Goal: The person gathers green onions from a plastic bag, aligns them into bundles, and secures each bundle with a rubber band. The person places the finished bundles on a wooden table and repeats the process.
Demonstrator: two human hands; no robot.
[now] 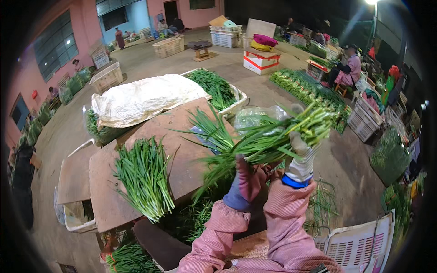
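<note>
A loose bunch of long green leafy stalks (266,140) lies across both of my gloved hands. My right hand (300,157), in a whitish knit glove with a blue cuff, grips it near the pale stem ends, which point right. My left hand (244,184), in a purple and maroon glove, supports the leafy part from below, its thumb raised; the fingers are partly hidden. To the left, a separate bunch of green stalks (145,181) rests on the brown board (109,191). A dark flat object with a blue edge (205,136) lies partly under the leaves.
Beyond the board are a white sack (150,99) and a crate of greens (240,97). A white plastic crate (358,242) stands at lower right. Rows of bundled greens (307,92) lie on the floor near a seated person (348,68). Tied greens (131,259) are at lower left.
</note>
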